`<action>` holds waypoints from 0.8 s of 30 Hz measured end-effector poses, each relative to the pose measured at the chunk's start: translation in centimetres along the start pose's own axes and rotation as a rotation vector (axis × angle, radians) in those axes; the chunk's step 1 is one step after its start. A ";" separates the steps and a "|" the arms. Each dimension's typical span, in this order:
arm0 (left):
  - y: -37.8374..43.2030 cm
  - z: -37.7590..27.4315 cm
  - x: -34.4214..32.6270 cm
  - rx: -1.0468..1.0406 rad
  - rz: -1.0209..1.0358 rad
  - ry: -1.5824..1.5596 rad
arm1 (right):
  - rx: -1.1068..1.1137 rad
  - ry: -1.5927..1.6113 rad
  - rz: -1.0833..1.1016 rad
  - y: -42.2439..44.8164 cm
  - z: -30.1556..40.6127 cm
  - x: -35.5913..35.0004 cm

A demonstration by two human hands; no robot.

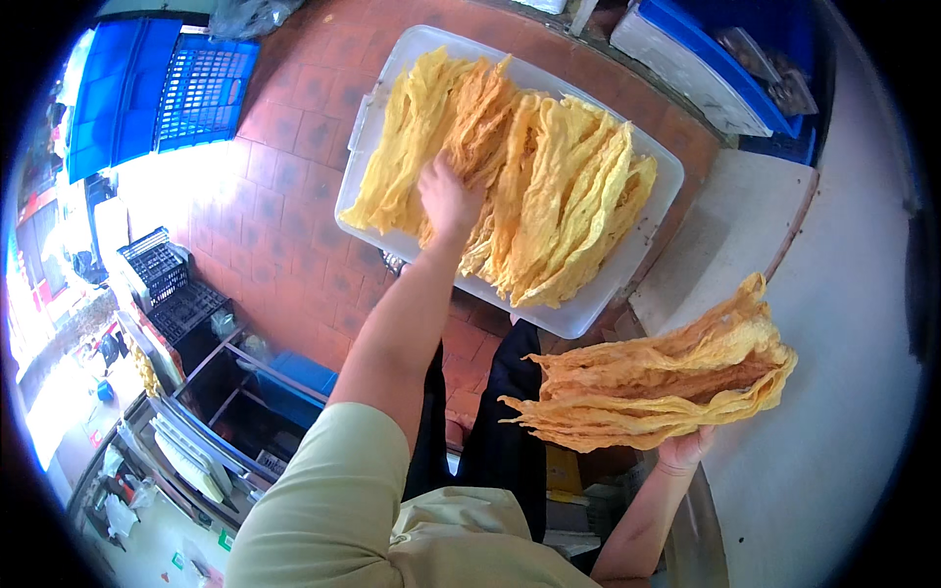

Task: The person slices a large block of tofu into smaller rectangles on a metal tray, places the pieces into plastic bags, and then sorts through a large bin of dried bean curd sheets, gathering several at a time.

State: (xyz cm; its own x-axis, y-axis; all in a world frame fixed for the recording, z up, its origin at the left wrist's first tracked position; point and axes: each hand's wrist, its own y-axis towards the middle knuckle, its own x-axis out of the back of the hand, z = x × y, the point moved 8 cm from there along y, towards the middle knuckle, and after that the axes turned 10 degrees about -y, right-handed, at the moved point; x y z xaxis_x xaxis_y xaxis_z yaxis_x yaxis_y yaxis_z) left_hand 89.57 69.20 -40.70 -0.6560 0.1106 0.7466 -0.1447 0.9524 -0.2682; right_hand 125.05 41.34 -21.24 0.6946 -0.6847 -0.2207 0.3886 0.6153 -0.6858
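Dried, wrinkled yellow and orange sheets, which look like tofu skin, lie in folded rows in a translucent white plastic tray. My left hand reaches over the tray and touches the darker orange sheets in its middle; its thumb and fingertips are partly hidden, so whether it grips them is unclear. On the right, my right hand holds up a thick folded bundle of the same sheets from below, beside the tray and close to a pale wall. Most of its fingers are behind the bundle.
Red floor tiles surround the tray. Blue plastic crates stand at the upper left, black crates at the left. A metal-framed rack is at the lower left. White boxes with a blue container stand at the upper right.
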 end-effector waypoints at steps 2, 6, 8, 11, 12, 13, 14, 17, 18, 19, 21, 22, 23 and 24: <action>0.2 3.0 0.1 0.181 0.117 0.227 | 0.107 -0.029 0.173 0.2 0.8 -1.8; 1.2 2.5 3.2 0.302 0.413 0.073 | 0.068 -0.026 -0.018 -0.1 0.5 -0.2; 2.2 6.4 6.1 0.417 0.401 -0.107 | 0.057 0.015 0.021 0.2 0.4 -0.1; 4.0 9.4 9.0 0.206 0.384 -0.539 | 0.051 0.020 0.020 0.5 0.1 -0.4; 3.3 7.2 9.4 0.310 0.488 -0.691 | 0.059 0.022 -0.002 0.2 0.0 0.2; 2.4 5.6 10.4 0.419 0.568 -0.838 | 0.057 0.034 0.029 0.2 -0.2 0.4; 1.9 5.3 11.2 0.450 0.602 -0.883 | 0.056 0.042 0.066 0.2 -0.2 0.2; 0.9 5.0 11.9 0.490 0.669 -1.106 | 0.078 0.025 0.119 0.3 0.4 -2.0; 0.7 5.1 12.1 0.488 0.662 -1.112 | 0.079 0.020 0.126 0.3 0.5 -2.5; 0.4 5.2 11.9 0.518 0.659 -1.177 | 0.076 0.008 0.125 0.3 0.6 -2.9; 0.4 5.9 11.2 0.545 0.647 -1.250 | 0.075 -0.009 0.133 0.3 0.8 -3.7; 0.5 7.0 10.6 0.589 0.645 -1.239 | 0.058 -0.011 0.154 0.4 0.9 -4.3; 0.4 8.1 10.1 0.633 0.643 -1.230 | 0.040 -0.014 0.174 0.5 0.9 -4.8; -0.2 4.5 9.4 0.711 0.728 -1.336 | 0.071 -0.065 0.172 0.3 1.0 -4.3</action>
State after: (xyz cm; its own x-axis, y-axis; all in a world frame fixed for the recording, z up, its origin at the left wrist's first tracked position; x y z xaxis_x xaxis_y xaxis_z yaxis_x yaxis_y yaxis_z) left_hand 80.08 68.79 -36.42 -0.8041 -0.2175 -0.5532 0.4129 0.4651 -0.7830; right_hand 122.78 44.87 -19.80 0.7913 -0.5418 -0.2834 0.3011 0.7487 -0.5905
